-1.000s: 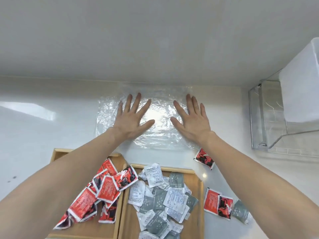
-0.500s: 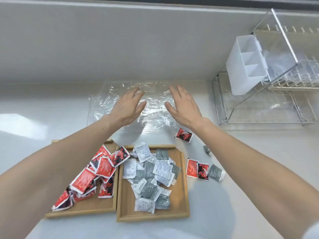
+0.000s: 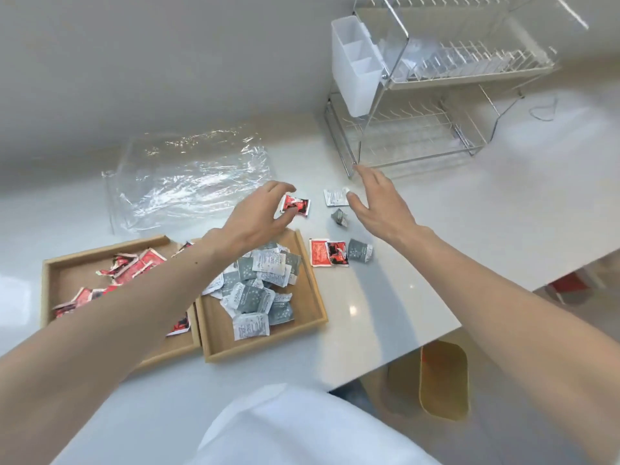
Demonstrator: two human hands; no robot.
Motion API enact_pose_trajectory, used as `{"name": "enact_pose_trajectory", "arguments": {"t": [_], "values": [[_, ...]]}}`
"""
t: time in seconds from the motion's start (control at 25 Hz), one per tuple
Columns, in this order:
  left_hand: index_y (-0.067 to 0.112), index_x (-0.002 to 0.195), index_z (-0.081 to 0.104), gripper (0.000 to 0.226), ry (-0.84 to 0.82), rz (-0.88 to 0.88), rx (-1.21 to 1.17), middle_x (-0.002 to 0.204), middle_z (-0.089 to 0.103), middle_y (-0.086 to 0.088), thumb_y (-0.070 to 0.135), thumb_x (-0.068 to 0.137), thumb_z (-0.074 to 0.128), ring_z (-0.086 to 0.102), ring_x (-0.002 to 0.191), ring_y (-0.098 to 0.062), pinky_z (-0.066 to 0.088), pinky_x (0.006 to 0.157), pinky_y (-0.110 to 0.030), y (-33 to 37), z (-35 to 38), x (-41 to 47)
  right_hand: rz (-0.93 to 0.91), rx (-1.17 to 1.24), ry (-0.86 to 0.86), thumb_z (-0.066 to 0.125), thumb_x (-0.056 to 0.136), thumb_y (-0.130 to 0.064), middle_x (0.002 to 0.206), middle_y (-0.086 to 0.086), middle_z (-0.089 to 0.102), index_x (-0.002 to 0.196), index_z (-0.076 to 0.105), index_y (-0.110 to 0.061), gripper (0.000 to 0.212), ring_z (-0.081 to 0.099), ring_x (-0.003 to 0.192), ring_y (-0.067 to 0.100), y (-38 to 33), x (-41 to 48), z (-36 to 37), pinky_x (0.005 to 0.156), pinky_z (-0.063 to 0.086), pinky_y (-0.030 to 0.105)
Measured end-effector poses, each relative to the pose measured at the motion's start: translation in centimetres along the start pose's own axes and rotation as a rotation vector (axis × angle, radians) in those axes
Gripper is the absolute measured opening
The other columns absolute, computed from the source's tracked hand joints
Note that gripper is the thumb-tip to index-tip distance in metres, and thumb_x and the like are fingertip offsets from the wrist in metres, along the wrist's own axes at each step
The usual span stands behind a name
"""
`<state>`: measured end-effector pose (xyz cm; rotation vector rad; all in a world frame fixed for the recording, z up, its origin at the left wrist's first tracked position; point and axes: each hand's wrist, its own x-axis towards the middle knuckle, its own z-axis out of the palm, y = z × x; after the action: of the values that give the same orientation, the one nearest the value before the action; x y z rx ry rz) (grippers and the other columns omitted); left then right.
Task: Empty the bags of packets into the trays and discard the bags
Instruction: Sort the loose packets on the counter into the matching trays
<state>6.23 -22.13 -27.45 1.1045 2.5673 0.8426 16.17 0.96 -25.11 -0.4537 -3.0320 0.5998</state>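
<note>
An empty clear plastic bag (image 3: 188,176) lies flat on the white counter by the wall. Two wooden trays sit in front of it: the left tray (image 3: 100,250) holds red packets, the right tray (image 3: 317,297) holds grey and white ones. My left hand (image 3: 261,216) reaches over the right tray and pinches a loose red packet (image 3: 298,206) between thumb and fingers. My right hand (image 3: 379,203) hovers with its fingers spread, the thumb beside a white packet (image 3: 335,197). More loose packets lie near: a small grey one (image 3: 340,217), two red ones (image 3: 328,252) and a grey one (image 3: 360,250).
A wire dish rack (image 3: 436,129) with a white cutlery caddy (image 3: 355,65) stands at the back right, just beyond my right hand. The counter edge runs diagonally at the right. A yellow bin (image 3: 443,377) stands on the floor below it.
Both hands have lifted off the flattened bag and moved right to the loose packets. My left hand has closed on a red packet. The view has swung right and down.
</note>
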Motion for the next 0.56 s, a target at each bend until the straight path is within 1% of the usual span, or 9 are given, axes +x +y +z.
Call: {"name": "enact_pose_trajectory", "arguments": {"t": [0.12, 0.24, 0.36, 0.48, 0.56], "values": [[0.017, 0.132, 0.053, 0.044, -0.061, -0.038, -0.018, 0.132, 0.057, -0.004, 0.035, 0.092, 0.061, 0.056, 0.116, -0.021, 0.047, 0.092, -0.035, 2.3, 2.8, -0.3, 0.032, -0.008, -0.036, 0.050, 0.098, -0.033, 0.148, 0.013, 0.042, 0.149, 0.033, -0.012, 0.057, 0.039, 0.135, 0.032, 3.9, -2.0, 0.7, 0.107, 0.035, 0.042], [0.016, 0.134, 0.051, 0.051, -0.145, -0.125, 0.000, 0.133, 0.057, -0.006, 0.035, 0.090, 0.066, 0.056, 0.117, -0.024, 0.048, 0.095, -0.043, 4.1, 5.8, 0.2, 0.044, -0.002, -0.124, 0.052, 0.097, -0.038, 0.145, 0.014, 0.044, 0.148, 0.035, -0.012, 0.059, 0.040, 0.133, 0.033, 7.7, -2.4, 2.1, 0.104, 0.039, 0.043], [0.014, 0.135, 0.050, 0.055, -0.186, -0.247, 0.038, 0.134, 0.058, -0.008, 0.035, 0.088, 0.069, 0.057, 0.117, -0.026, 0.048, 0.095, -0.042, 6.0, 8.9, 0.9, 0.000, 0.022, -0.249, 0.055, 0.095, -0.043, 0.139, 0.012, 0.048, 0.146, 0.039, -0.013, 0.061, 0.042, 0.132, 0.031, 11.0, -2.0, 3.5, 0.100, 0.042, 0.043], [0.012, 0.136, 0.050, 0.061, -0.210, -0.370, 0.049, 0.133, 0.057, -0.011, 0.033, 0.084, 0.073, 0.056, 0.117, -0.029, 0.045, 0.095, -0.038, 7.2, 11.9, 1.5, -0.057, 0.035, -0.358, 0.058, 0.092, -0.048, 0.135, 0.009, 0.050, 0.143, 0.042, -0.016, 0.062, 0.045, 0.129, 0.028, 12.9, -1.5, 4.9, 0.097, 0.045, 0.042], [0.013, 0.137, 0.050, 0.062, -0.211, -0.469, 0.058, 0.132, 0.056, -0.011, 0.033, 0.084, 0.074, 0.055, 0.117, -0.030, 0.047, 0.092, -0.040, 7.8, 13.3, 2.0, -0.092, 0.028, -0.426, 0.058, 0.091, -0.052, 0.132, 0.007, 0.051, 0.142, 0.043, -0.017, 0.063, 0.046, 0.127, 0.026, 13.7, -1.1, 5.7, 0.093, 0.045, 0.041]]}}
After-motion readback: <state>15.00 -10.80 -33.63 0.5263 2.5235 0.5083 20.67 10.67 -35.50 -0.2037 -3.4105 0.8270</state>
